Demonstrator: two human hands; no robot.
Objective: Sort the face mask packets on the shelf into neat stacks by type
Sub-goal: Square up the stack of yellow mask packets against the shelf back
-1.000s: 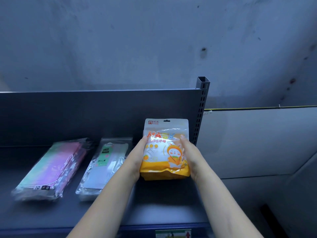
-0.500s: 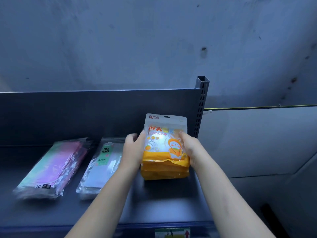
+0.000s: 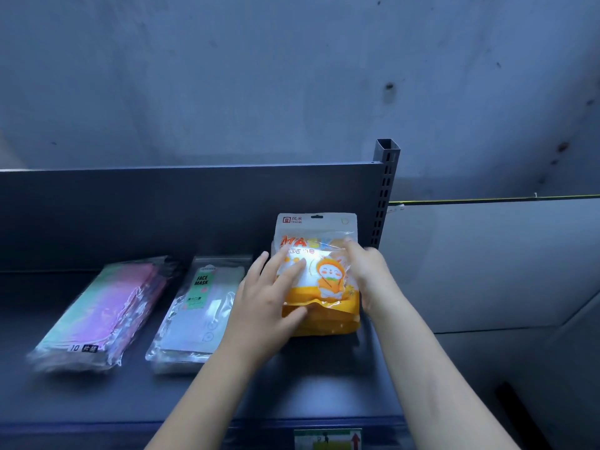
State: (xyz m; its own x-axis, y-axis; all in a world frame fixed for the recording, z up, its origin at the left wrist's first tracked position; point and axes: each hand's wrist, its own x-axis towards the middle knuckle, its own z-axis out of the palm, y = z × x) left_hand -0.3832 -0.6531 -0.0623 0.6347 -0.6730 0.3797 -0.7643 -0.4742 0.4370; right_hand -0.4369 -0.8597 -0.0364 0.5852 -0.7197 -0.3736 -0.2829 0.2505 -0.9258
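Because the glossy orange-and-white cartoon mask packets (image 3: 319, 280), stacked at the dark shelf's (image 3: 324, 378) right end, look light, soft and slippery, we press our spread left hand (image 3: 269, 300) flat on top while our right hand (image 3: 365, 271) cups the edge.

There was one view only, from a wide-angle camera worn on the person's head; it looked forward and slightly down onto the dark shelf (image 3: 324, 381) from close range, near enough that both forearms entered from the bottom edge; it faced the shelf's back panel (image 3: 162, 209) and the grey wall (image 3: 259, 76) above it; the slotted upright post (image 3: 384, 190) stood right of centre; straight lines bowed toward the frame's edges.
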